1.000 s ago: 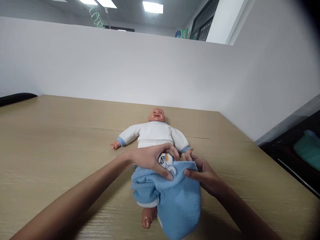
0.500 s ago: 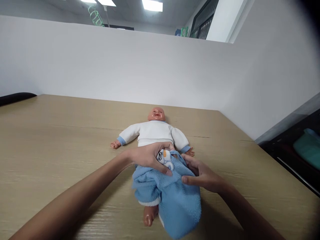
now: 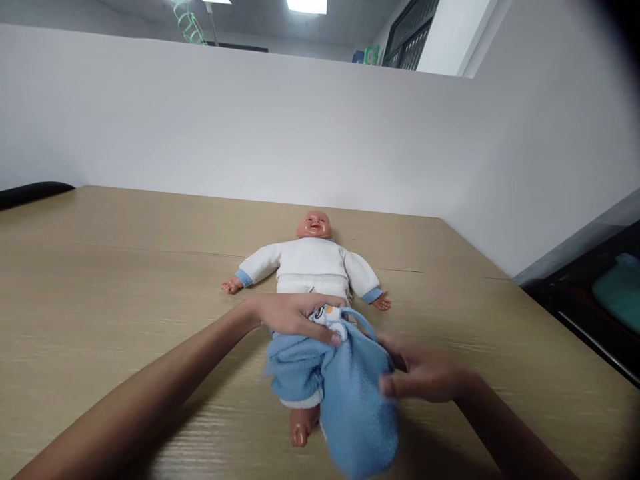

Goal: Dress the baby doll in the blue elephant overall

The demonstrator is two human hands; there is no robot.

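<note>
Guessing you're working blue fleece pants (image 3: 357, 400) onto baby doll (image 3: 313, 259). Left hand (image 3: 295, 315) clamped on them; right hand (image 3: 425, 371), doll's 4 o'clock, can't tell grip. Next probably: tug toward 12.

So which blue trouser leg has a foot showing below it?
The trouser leg on the picture's left: the doll's foot shows below its white cuff, while none shows below the other leg.

A pale wall (image 3: 250, 127) stands behind the wood-grained worktop (image 3: 125, 267), along its far edge. A curved black object (image 3: 35, 195) shows by the far left corner. Beyond the right edge, something teal (image 3: 620, 297) lies in a dark area. Above the wall show a green coil (image 3: 190, 25), a bright ceiling light (image 3: 307, 6) and a barred window (image 3: 410, 40).
</note>
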